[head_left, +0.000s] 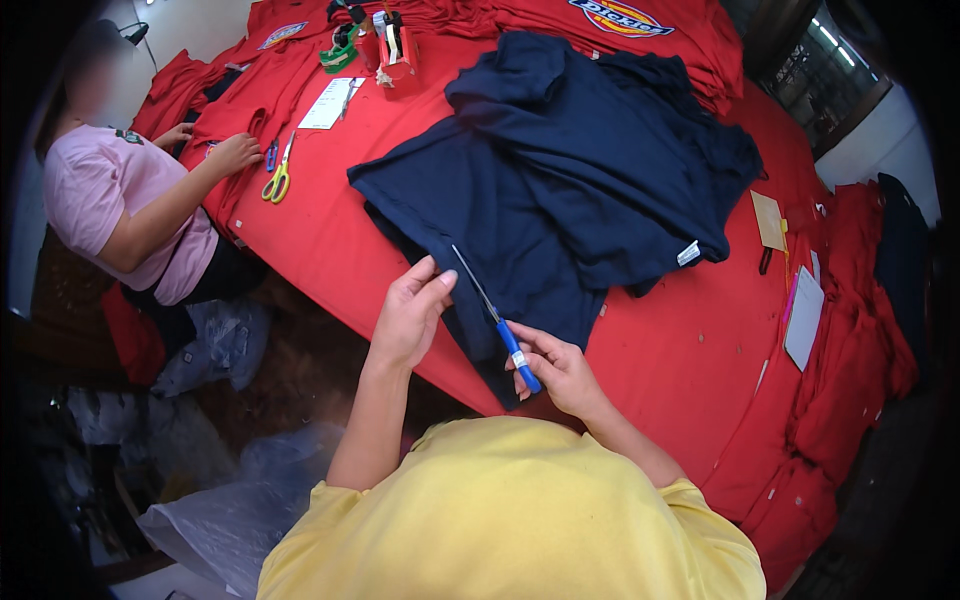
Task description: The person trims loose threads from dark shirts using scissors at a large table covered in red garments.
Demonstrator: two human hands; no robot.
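A dark navy T-shirt (610, 150) lies crumpled and partly folded across the red-covered table in front of me. My left hand (412, 310) is closed at its near left edge, thumb and fingertips pinching the cloth. In my right hand (558, 372) is a pair of blue-handled scissors (518, 352). Their narrow blades point up and to the left over the shirt, with the tips just beside my left fingertips. The blades look close together. Near the shirt's right lower hem a small white label (688, 253) shows.
Yellow-handled scissors (277, 184), a paper sheet (327, 104) and a red tape dispenser (396, 55) lie at the far left of the table. Red garments (850, 330) pile up at right, near a white card (804, 318). A person in pink (130, 200) handles red cloth at left.
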